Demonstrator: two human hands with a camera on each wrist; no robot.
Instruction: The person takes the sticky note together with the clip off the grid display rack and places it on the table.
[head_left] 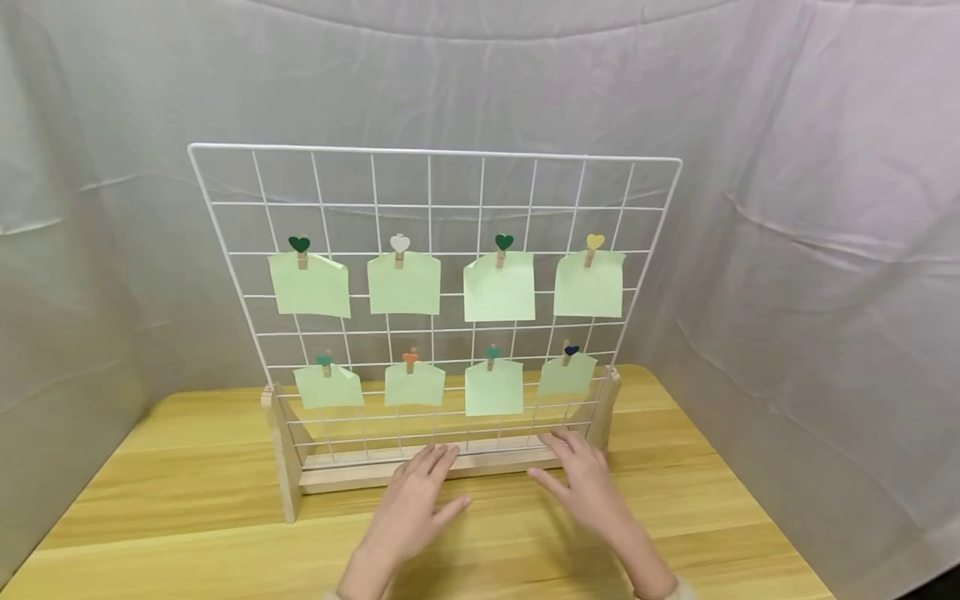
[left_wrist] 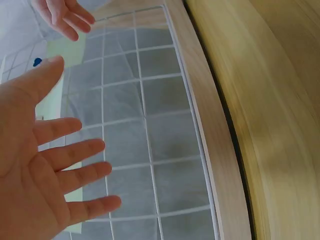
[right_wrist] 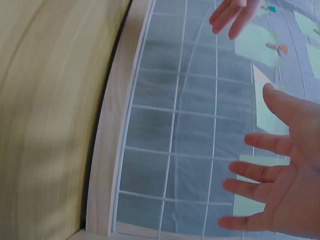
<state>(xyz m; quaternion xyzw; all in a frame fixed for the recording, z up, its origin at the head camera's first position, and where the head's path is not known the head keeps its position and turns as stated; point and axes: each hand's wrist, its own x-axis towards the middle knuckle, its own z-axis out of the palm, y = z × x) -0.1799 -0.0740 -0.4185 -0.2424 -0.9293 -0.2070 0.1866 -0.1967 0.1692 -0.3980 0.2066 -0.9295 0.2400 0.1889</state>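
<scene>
A white wire grid panel (head_left: 455,153) stands upright in a wooden base (head_left: 352,477) on the table. Two rows of pale green paper notes (head_left: 498,287) hang on it, each held by a small wooden clothespin with a heart in green, white, yellow, orange or dark blue. My left hand (head_left: 415,508) is in front of the base, fingers extended and thumb spread, holding nothing. To its right, my right hand (head_left: 583,483) has its fingers spread before the right part of the base, also holding nothing. In the left wrist view, the left hand's palm (left_wrist: 25,185) faces the grid.
The yellow wood-grain table (head_left: 172,475) extends on both sides of the rack and in front of it. Grey cloth (head_left: 480,92) hangs behind the table and along its sides. Wooden end supports (head_left: 281,454) hold the grid's lower corners.
</scene>
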